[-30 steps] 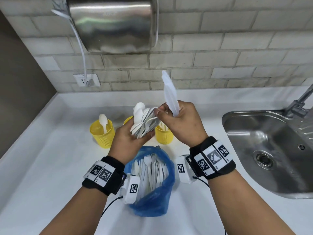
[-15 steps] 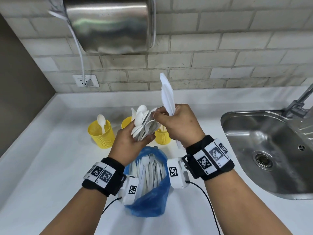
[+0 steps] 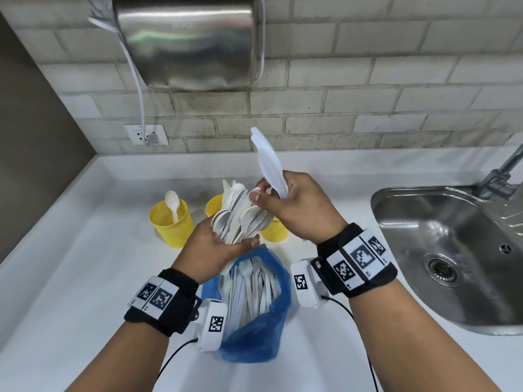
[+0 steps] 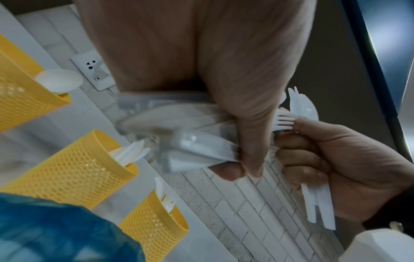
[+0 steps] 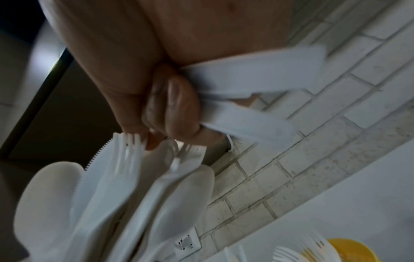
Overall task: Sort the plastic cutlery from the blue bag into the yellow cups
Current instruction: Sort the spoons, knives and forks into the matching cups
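Note:
My left hand (image 3: 223, 244) grips a mixed bundle of white plastic cutlery (image 3: 240, 216) above the open blue bag (image 3: 254, 329), which holds more cutlery. My right hand (image 3: 291, 205) holds white knives (image 3: 268, 162) upright in its curled fingers, and its thumb and forefinger pinch a fork (image 4: 283, 122) at the bundle's top. Three yellow mesh cups stand behind: the left cup (image 3: 171, 224) with a spoon, the middle cup (image 3: 213, 205) with knives (image 4: 131, 154), the right cup (image 3: 276, 230) with forks (image 4: 168, 198).
A steel sink (image 3: 452, 250) with a tap (image 3: 506, 171) lies to the right. A metal hand dryer (image 3: 186, 41) hangs on the brick wall, its cord running to a socket (image 3: 145, 134). The white counter (image 3: 70, 278) spreads left and in front.
Both hands stay together over the bag. My right hand's thumb and forefinger have worked into the top of the bundle, with the knives still upright in it.

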Available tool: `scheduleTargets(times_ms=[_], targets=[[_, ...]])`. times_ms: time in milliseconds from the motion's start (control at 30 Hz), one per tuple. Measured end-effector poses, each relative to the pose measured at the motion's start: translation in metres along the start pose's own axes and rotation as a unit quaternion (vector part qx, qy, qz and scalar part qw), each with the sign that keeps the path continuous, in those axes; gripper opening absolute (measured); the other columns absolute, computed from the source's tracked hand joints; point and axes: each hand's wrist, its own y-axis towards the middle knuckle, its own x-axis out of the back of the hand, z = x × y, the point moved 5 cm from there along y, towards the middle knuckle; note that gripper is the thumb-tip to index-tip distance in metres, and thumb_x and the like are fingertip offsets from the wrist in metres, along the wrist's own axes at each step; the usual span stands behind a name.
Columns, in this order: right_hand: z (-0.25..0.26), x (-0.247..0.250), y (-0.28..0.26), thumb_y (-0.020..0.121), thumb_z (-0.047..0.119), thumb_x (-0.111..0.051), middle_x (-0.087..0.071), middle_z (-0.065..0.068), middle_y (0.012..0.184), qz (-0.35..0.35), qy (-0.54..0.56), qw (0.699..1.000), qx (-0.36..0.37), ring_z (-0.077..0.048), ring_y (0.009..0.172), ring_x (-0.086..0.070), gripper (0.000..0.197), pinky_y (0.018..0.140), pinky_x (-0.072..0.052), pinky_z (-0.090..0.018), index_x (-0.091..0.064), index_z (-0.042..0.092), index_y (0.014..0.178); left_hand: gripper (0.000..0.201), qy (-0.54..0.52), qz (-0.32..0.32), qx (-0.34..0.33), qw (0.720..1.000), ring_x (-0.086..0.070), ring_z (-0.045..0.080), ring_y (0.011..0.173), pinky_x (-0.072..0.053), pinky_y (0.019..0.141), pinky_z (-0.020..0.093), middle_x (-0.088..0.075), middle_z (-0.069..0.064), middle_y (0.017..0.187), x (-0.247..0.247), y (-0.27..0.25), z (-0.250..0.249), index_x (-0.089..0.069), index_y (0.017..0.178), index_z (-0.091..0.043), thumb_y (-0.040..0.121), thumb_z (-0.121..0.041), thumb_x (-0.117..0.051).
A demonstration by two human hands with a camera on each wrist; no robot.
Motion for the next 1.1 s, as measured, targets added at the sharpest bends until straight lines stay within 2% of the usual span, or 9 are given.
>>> scheduleTargets(times_ms=[133,200,267,400,567,700,833,967,1100], targets=[[0.004,-0.002,0.001,0.092,0.027,-0.073,-0.071,-0.004,0.079,-0.005,-0.017,0.999,0.028,-0.023,0.074,-0.067,0.013,0.074,-0.056,-0.042,-0.068,0.015,0.088,0.029,0.005,0.005,-0.007,1.000,-0.074,0.013,0.096,-0.055,0.086,0.019,-0.079,-0.004,0.100,0.003,-0.005,-0.006,-0.073,0.112,-0.020,0.086,-0.012,-0.083],[0.007,-0.003,0.000,0.093,0.026,-0.071,-0.068,-0.002,0.074,0.015,-0.019,0.999,0.032,-0.021,0.070,-0.066,0.015,0.073,-0.056,-0.042,-0.066,0.014,0.087,0.029,0.007,0.007,-0.010,1.000,-0.074,0.011,0.095,-0.053,0.083,0.014,-0.080,-0.007,0.099,0.004,-0.006,-0.009,-0.073,0.111,-0.021,0.086,-0.011,-0.082],[0.007,-0.003,0.002,0.091,0.025,-0.074,-0.070,0.002,0.069,0.043,-0.020,0.999,0.021,-0.016,0.065,-0.069,0.016,0.071,-0.058,-0.041,-0.066,0.011,0.086,0.030,0.009,0.013,-0.007,1.000,-0.074,0.011,0.097,-0.054,0.084,0.016,-0.080,-0.007,0.100,0.004,-0.006,-0.009,-0.073,0.112,-0.021,0.085,-0.011,-0.083],[0.012,0.002,0.004,0.086,0.024,-0.080,-0.076,-0.001,0.070,0.080,-0.043,0.996,0.014,-0.019,0.070,-0.074,0.018,0.076,-0.059,-0.038,-0.068,0.010,0.086,0.037,0.009,0.020,-0.006,1.000,-0.074,0.013,0.103,-0.057,0.092,0.024,-0.079,-0.005,0.107,0.005,-0.005,-0.007,-0.072,0.118,-0.018,0.084,-0.011,-0.084],[0.012,0.006,0.005,0.086,0.023,-0.081,-0.076,-0.001,0.069,0.117,-0.063,0.991,-0.005,-0.016,0.068,-0.073,0.017,0.070,-0.054,-0.025,-0.069,0.010,0.086,0.039,0.018,0.021,-0.010,1.000,-0.074,0.011,0.099,-0.055,0.081,0.014,-0.079,-0.006,0.105,-0.001,-0.007,-0.008,-0.070,0.119,-0.019,0.083,-0.013,-0.085],[0.013,0.009,0.004,0.088,0.024,-0.078,-0.075,0.003,0.067,0.098,-0.101,0.990,0.020,-0.007,0.065,-0.070,0.015,0.063,-0.048,-0.014,-0.070,0.013,0.084,0.036,0.016,0.026,-0.002,1.000,-0.075,0.017,0.098,-0.060,0.084,0.023,-0.079,-0.002,0.104,-0.002,-0.006,-0.008,-0.071,0.117,-0.020,0.084,-0.013,-0.085],[0.012,0.011,0.002,0.090,0.024,-0.075,-0.074,0.002,0.067,0.061,-0.098,0.993,0.040,-0.008,0.065,-0.070,0.014,0.064,-0.050,-0.017,-0.068,0.013,0.085,0.032,0.012,0.031,-0.001,0.999,-0.075,0.015,0.097,-0.058,0.083,0.018,-0.080,-0.005,0.102,-0.003,-0.006,-0.014,-0.073,0.113,-0.021,0.085,-0.012,-0.084],[0.007,0.014,0.002,0.093,0.025,-0.071,-0.072,-0.002,0.074,0.029,-0.095,0.994,0.052,-0.017,0.071,-0.069,0.015,0.075,-0.056,-0.038,-0.068,0.012,0.086,0.033,-0.002,0.024,-0.002,1.000,-0.075,0.013,0.098,-0.054,0.081,0.014,-0.080,-0.006,0.101,-0.001,-0.006,-0.015,-0.074,0.111,-0.020,0.083,-0.007,-0.084],[0.008,0.017,0.003,0.093,0.025,-0.071,-0.071,-0.005,0.078,0.016,-0.064,0.995,0.068,-0.024,0.076,-0.067,0.015,0.077,-0.054,-0.045,-0.067,0.012,0.086,0.030,0.003,0.022,-0.012,1.000,-0.076,0.014,0.096,-0.054,0.083,0.017,-0.081,-0.003,0.099,-0.001,-0.005,-0.015,-0.075,0.107,-0.020,0.083,-0.005,-0.083]])
